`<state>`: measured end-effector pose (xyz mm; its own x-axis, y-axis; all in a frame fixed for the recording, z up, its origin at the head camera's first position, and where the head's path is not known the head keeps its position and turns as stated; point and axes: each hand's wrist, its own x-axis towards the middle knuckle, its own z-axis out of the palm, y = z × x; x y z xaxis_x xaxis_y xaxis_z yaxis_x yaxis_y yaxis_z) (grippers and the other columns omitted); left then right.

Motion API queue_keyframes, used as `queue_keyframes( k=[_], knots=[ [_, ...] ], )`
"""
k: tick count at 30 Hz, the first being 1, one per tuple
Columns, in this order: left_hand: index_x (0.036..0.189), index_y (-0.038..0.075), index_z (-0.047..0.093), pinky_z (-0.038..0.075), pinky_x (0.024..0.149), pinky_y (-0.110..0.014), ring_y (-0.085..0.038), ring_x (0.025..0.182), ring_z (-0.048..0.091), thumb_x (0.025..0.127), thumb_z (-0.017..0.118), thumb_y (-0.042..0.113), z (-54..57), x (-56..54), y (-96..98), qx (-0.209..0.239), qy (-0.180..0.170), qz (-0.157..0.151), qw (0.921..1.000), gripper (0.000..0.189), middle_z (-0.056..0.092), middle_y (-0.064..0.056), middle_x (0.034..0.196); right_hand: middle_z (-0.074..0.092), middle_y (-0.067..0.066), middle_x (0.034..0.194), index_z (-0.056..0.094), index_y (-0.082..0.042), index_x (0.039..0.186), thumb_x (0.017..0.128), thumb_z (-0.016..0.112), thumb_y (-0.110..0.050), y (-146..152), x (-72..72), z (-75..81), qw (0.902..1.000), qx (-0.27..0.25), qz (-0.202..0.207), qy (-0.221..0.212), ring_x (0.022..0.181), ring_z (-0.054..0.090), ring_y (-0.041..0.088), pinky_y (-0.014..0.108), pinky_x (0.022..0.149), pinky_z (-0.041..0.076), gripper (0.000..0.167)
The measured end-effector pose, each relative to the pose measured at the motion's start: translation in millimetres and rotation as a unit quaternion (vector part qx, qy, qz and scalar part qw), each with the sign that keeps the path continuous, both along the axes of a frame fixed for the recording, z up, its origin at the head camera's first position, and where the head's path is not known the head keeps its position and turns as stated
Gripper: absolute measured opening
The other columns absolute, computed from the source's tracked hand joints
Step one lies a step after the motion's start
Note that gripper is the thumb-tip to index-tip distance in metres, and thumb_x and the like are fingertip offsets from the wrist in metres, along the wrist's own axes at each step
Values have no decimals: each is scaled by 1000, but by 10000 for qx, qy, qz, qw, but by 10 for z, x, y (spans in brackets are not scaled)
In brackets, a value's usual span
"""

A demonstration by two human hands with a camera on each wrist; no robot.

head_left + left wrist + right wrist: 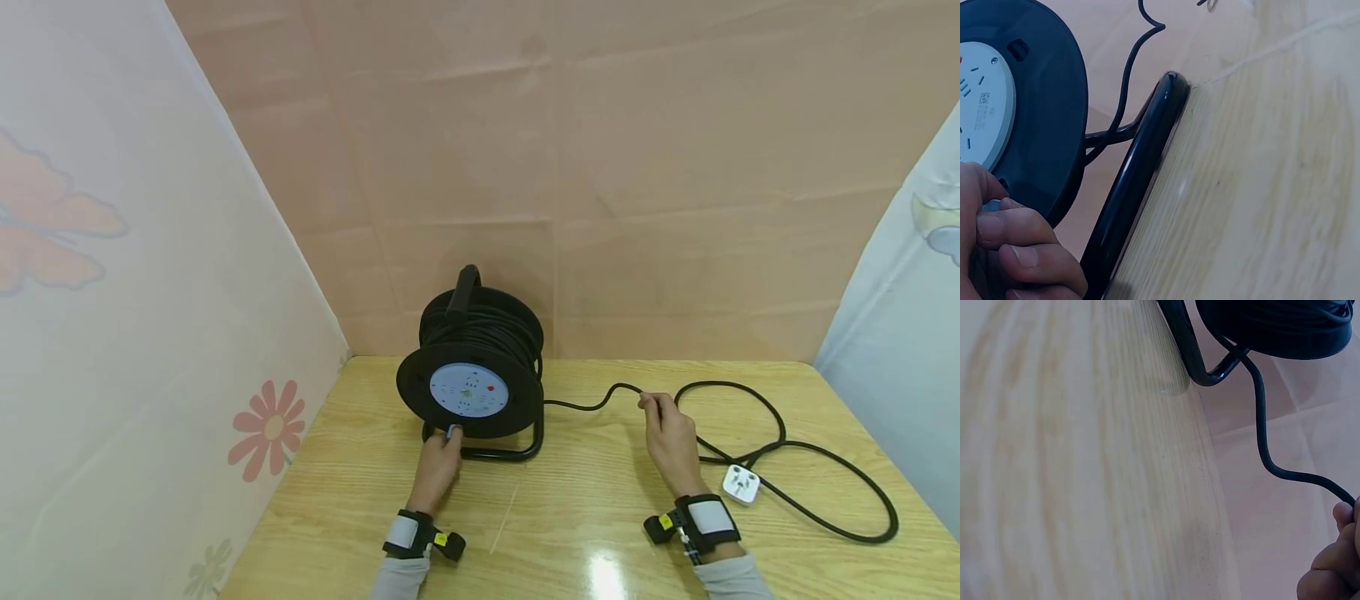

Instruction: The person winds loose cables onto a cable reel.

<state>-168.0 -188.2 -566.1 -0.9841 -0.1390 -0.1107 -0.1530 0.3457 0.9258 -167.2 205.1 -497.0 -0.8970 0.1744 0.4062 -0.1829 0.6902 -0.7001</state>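
A black cable reel [471, 354] with a pale round socket panel [480, 400] stands upright on its tubular metal frame [498, 455]. At the reel's lower front edge my left hand [437, 468] grips a small pale blue knob [991, 205], mostly covered by the curled fingers. To the right, my right hand [671, 450] pinches the black cable [585, 407] that runs from the reel with a slight bend. Only part of the right hand's fingers [1334, 569] shows in the right wrist view.
Beyond the right hand, loose cable loops [862, 477] lie on the wooden table [570, 517]. A white plug [741, 483] rests among them. Behind the table hangs a peach cloth backdrop [637, 208], with patterned white sheets [187, 275] at the sides.
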Motion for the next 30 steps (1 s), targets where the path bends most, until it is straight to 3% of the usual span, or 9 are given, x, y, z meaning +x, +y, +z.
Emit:
queue_keyframes(
  k=[2, 10, 11, 12, 15, 18, 19, 22, 30],
  knots=[
    [59, 20, 51, 33, 45, -28, -13, 44, 42, 110, 52, 42, -46, -16, -29, 18, 80, 11, 10000, 56, 46, 7, 48, 63, 15, 76, 67, 3, 118, 117, 41, -28, -2, -1, -5, 10000, 2, 20, -17, 48, 34, 8, 27, 47, 33, 41],
    [60, 20, 49, 31, 41, -33, -13, 43, 41, 111, 47, 42, 140, 111, -38, 82, 704, -79, 9975, 56, 44, 8, 50, 74, 25, 101, 67, 4, 120, 117, 42, -29, -9, -6, -8, 9999, 31, 116, -86, 50, 37, 8, 27, 49, 34, 42],
    [60, 20, 50, 31, 42, -33, -14, 43, 41, 111, 47, 42, 192, 136, -34, 150, 711, -75, 9973, 56, 44, 7, 51, 74, 26, 102, 67, 4, 120, 117, 42, -29, -9, -6, -10, 9999, 37, 123, -92, 50, 37, 8, 27, 49, 34, 42],
    [60, 22, 50, 30, 42, -33, -13, 43, 40, 111, 47, 43, 146, 120, -52, 151, 829, -108, 9964, 55, 44, 8, 51, 75, 26, 104, 67, 4, 119, 117, 42, -29, -9, -7, -12, 9999, 47, 128, -84, 50, 37, 8, 27, 49, 34, 41],
    [60, 23, 49, 29, 43, -32, -14, 43, 39, 110, 47, 44, 258, 165, -42, 198, 879, -79, 9959, 55, 43, 8, 51, 75, 26, 103, 67, 4, 119, 117, 42, -29, -9, -5, -18, 9998, 59, 160, -60, 48, 36, 7, 27, 48, 34, 41],
    [60, 22, 48, 28, 44, -30, -13, 44, 36, 110, 46, 42, 368, 201, -22, 200, 744, -10, 9970, 54, 41, 8, 52, 75, 26, 104, 67, 4, 119, 117, 43, -27, -4, -6, -18, 9998, 66, 193, -20, 47, 35, 7, 27, 47, 34, 40],
    [60, 21, 47, 28, 45, -29, -13, 44, 37, 110, 46, 41, 466, 231, 1, 188, 563, 71, 9982, 53, 41, 7, 52, 76, 25, 105, 68, 4, 119, 117, 43, -27, -3, -5, -15, 9998, 62, 209, -25, 47, 35, 7, 27, 47, 34, 40],
    [60, 18, 46, 29, 47, -28, -12, 45, 36, 110, 46, 37, 548, 246, 18, 107, 284, 223, 9993, 53, 40, 7, 51, 76, 24, 106, 68, 4, 120, 117, 44, -27, -3, -3, -9, 9996, 61, 262, -91, 47, 35, 6, 27, 47, 34, 39],
    [63, 17, 48, 30, 48, -28, -12, 47, 39, 110, 47, 33, 583, 251, 3, -62, 174, 523, 9985, 49, 42, 6, 53, 76, 23, 103, 70, 3, 117, 116, 46, -25, -13, 10, -1, 9991, 123, 383, -113, 46, 34, 5, 27, 46, 34, 37]
  ],
)
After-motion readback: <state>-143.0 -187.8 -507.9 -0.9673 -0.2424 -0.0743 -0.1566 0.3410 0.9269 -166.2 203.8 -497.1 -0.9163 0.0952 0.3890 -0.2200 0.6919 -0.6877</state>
